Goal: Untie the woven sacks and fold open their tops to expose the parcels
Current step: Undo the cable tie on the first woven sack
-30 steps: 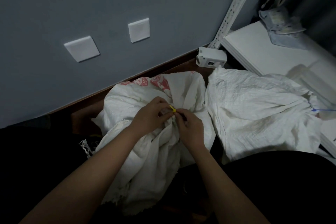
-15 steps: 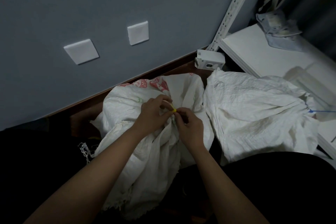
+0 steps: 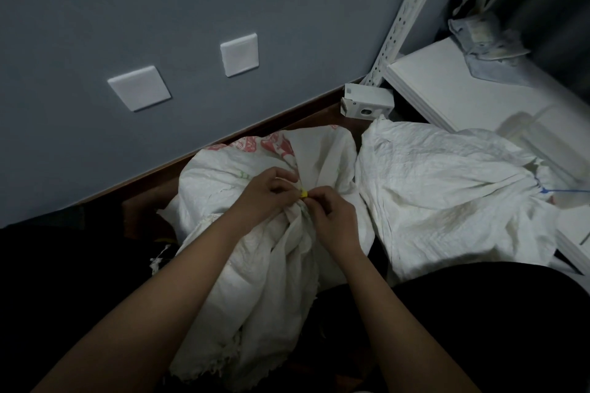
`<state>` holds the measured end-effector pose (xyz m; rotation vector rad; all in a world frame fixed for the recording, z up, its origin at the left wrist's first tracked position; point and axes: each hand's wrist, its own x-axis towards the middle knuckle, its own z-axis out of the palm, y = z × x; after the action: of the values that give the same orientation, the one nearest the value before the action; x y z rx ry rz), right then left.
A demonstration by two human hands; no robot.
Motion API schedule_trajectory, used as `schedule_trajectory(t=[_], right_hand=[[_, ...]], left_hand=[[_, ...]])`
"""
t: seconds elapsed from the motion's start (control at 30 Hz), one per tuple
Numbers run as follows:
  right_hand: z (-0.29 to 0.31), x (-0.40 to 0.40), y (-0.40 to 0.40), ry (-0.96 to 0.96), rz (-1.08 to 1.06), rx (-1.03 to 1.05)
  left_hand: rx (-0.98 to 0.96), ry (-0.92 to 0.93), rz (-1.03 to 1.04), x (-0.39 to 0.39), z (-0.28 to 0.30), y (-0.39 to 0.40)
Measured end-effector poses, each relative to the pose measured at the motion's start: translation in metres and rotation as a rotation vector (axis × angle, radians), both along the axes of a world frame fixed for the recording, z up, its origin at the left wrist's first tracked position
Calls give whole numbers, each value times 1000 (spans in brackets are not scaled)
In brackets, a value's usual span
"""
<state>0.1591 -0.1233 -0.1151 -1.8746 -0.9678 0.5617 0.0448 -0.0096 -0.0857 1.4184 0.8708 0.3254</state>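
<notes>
Both grips are pinching together on the yellow tie [image 3: 304, 193]: left hand [image 3: 266, 198] and right hand [image 3: 332, 217] meeting at the gathered neck of the near sack [image 3: 255, 265], its bunched neck running toward the person; second sack [image 3: 447, 201] is lying to the right, still tied.

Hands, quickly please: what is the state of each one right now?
Left hand: closed, gripping the gathered neck of the sack by the yellow tie.
Right hand: closed, pinching the yellow tie.

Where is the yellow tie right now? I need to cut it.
In the head view, the yellow tie sits mid-frame at the bunched neck of the left sack, pinched between the left hand and right hand.
</notes>
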Motion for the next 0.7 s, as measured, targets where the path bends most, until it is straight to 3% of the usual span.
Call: schedule_trajectory(t=[0.4,0.53,0.7], right_hand=[[0,-2,0,-105,0,61],[-9,7,-4,-204,24,-76],[9,17,2,-132,-87,-153]], left_hand=[[-181,-18,66,1,5,0],[-251,-95,190,-4,5,2],[-32,-29,135,-8,17,12]])
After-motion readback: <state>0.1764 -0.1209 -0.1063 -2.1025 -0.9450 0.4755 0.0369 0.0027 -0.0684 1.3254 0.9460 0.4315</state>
